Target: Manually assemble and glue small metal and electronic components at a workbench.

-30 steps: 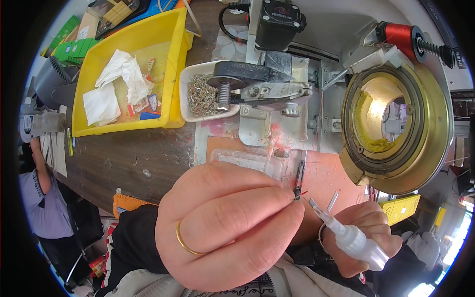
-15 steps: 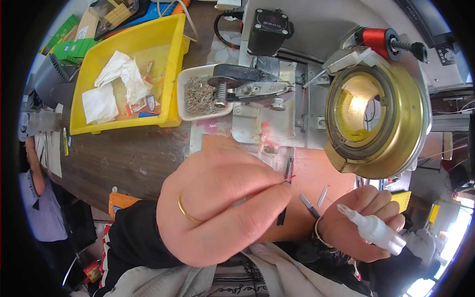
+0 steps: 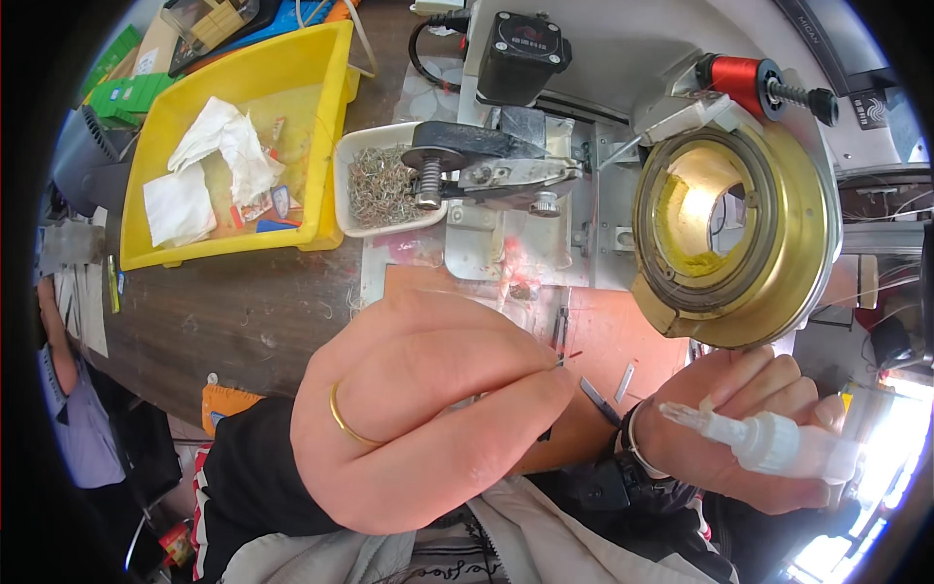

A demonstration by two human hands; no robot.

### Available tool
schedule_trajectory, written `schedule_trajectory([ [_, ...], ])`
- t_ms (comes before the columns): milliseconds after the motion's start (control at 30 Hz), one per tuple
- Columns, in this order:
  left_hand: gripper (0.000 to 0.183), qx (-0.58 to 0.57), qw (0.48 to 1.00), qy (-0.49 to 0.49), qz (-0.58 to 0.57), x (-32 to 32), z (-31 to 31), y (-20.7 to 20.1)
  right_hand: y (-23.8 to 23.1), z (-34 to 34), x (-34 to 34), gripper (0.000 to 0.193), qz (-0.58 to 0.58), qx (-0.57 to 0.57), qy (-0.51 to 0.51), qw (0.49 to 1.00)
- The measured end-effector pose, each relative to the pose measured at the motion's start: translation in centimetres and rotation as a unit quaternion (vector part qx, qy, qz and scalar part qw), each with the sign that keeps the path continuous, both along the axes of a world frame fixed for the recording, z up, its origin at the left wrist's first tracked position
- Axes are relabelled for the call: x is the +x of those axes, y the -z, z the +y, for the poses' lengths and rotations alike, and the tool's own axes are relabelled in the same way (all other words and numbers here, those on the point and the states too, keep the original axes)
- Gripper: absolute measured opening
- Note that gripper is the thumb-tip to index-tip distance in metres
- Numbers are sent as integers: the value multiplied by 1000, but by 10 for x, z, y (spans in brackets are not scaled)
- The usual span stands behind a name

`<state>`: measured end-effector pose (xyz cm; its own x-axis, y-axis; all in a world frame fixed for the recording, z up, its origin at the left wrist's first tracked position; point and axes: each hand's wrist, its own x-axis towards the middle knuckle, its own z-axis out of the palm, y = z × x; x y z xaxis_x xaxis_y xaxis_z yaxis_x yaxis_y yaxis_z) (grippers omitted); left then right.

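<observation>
My left hand (image 3: 428, 409), with a gold ring on one finger, is in the middle. Thumb and forefinger are pinched on a tiny thin piece with a red end (image 3: 575, 355); its other end is hidden. At the lower right, my right hand (image 3: 720, 428) is closed around a small white squeeze bottle (image 3: 778, 446), lying nearly level with its narrow nozzle toward the left hand. A band and a dark watch are on this wrist. Between the hands, a grey-handled craft knife (image 3: 597, 400) and a small metal strip (image 3: 625, 382) lie on an orange-brown mat (image 3: 613, 331).
Ahead stands a machine with a brass ring head (image 3: 798, 243), a red thread spool (image 3: 735, 83) and a black clamp arm (image 3: 467, 139). A white tray (image 3: 341, 200) holds many small metal pieces. Left of it, a yellow bin (image 3: 326, 165) contains white tissue. Another person (image 3: 83, 419) sits far left.
My right hand has moved slightly right, and the bottle has tipped from slanting toward nearly level. The left hand keeps its pinch. The whole view has shifted a little.
</observation>
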<state>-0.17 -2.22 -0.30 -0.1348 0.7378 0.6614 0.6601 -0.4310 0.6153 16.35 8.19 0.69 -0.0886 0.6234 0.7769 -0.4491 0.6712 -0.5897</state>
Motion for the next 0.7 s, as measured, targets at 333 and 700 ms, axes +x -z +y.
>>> schedule_trajectory([
  [333,29,3,1000,-20,-24,6,2,0,7,-3,6,47,-40,17,-28,999],
  [700,30,-13,1000,-13,-16,4,3,-3,4,-6,2,46,-60,33,11,998],
])
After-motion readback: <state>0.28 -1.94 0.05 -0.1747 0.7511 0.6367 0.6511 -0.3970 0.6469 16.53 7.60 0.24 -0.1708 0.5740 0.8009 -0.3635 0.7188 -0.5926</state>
